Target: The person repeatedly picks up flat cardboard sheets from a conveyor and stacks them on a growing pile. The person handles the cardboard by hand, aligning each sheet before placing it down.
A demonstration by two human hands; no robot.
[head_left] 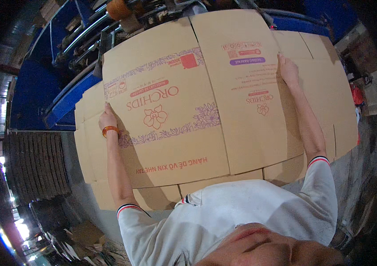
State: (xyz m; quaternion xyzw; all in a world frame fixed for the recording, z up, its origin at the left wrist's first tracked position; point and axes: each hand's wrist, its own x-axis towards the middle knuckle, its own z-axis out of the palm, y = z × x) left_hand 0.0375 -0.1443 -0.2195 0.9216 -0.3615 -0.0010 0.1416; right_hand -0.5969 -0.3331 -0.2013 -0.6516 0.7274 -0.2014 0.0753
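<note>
A large flat printed cardboard box blank (184, 95) spreads out in front of me, brown with red and purple flower print and a crease down its middle. My left hand (107, 119), with an orange bangle at the wrist, is closed on its left edge. My right hand (288, 72) is closed on its right edge, higher up. Both thumbs or fingers lie along the edges; the rest are partly hidden. Beneath it, more plain brown cardboard (330, 93) sticks out at both sides and along the near edge.
Beyond the cardboard stands a blue machine (71, 106) with metal rollers (84, 33) and an orange-brown roll (118, 9). At the left is a stack of dark ribbed sheets (37, 164). Cardboard scraps (86, 235) lie at the lower left. A red object (357, 95) is at the right.
</note>
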